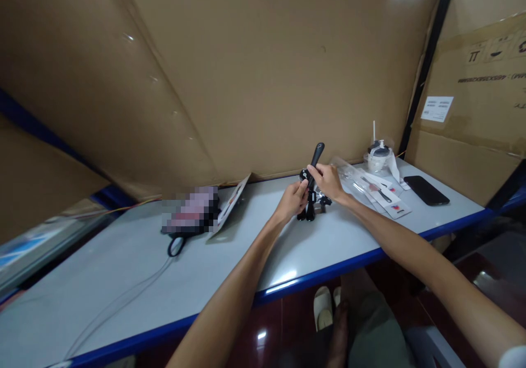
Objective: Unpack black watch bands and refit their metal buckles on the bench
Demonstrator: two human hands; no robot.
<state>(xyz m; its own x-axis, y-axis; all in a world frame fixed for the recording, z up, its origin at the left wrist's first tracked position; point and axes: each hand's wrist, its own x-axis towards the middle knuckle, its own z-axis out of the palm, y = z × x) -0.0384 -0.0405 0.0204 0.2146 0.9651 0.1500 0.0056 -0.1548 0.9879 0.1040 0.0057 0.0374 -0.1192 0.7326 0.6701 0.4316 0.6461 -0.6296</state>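
Observation:
My right hand (327, 182) is closed around a black-handled utensil (318, 153), whose rounded handle end points up and away from me. Just left of it, my left hand (291, 199) pinches a glossy dark part at the utensil's lower end; the fingers hide most of it, so its exact kind cannot be made out. Below my hands, several black handles (310, 213) lie close together on the table. Beside them, under my right wrist, is a small black and metallic piece (324, 200), partly covered.
On the white table (197, 286), clear packaging and printed cards (384, 195) lie right of my hands. Beyond are a phone (426, 190) and a lidded cup with a straw (377, 157). Leftward are a bent card (230, 206), a blurred-out item (191, 209) and a cable. Cardboard (267, 72) stands behind.

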